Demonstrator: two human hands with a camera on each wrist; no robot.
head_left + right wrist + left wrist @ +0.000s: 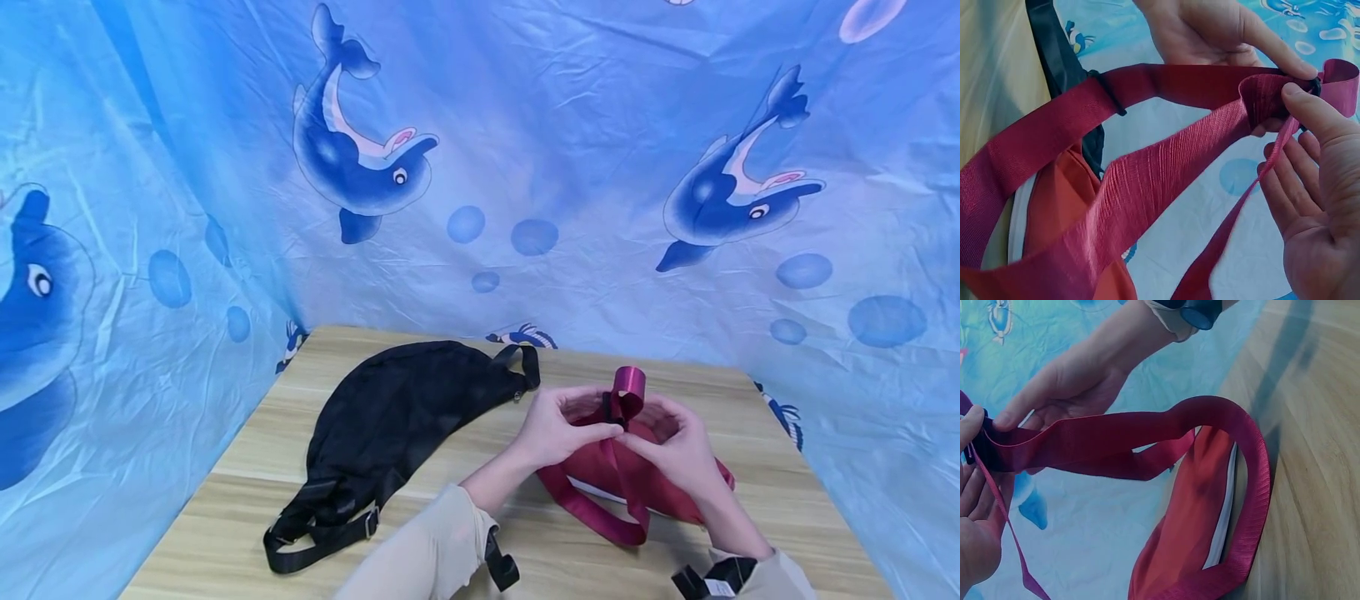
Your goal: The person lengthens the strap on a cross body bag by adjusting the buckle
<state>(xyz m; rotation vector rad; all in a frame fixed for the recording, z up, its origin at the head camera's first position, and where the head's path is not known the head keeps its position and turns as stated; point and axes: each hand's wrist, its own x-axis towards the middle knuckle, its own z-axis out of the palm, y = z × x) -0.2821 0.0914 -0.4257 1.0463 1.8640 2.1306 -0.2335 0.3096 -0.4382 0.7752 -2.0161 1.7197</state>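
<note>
A red waist bag (pixel 660 487) lies under both hands at the right of the table, its wide dark-red strap (pixel 1147 181) raised in loops above it. With thumb and fingers, my left hand (pixel 551 429) pinches the strap at a small black buckle (pixel 985 445). My right hand (pixel 675 442) pinches the webbing at the same buckle, the two thumb tips close together. A loop of strap (pixel 630 382) stands up over the fingers. One loose strap end (pixel 1216 250) hangs below the right thumb. A black slider (pixel 1107 92) sits further along the strap.
A black waist bag (pixel 397 408) lies left of the hands, its strap (pixel 322 546) looped toward the front. The wooden tabletop (pixel 247 442) meets blue dolphin-print sheeting (pixel 480 150) at the back and sides. Black bands (pixel 501 562) hang at the sleeves.
</note>
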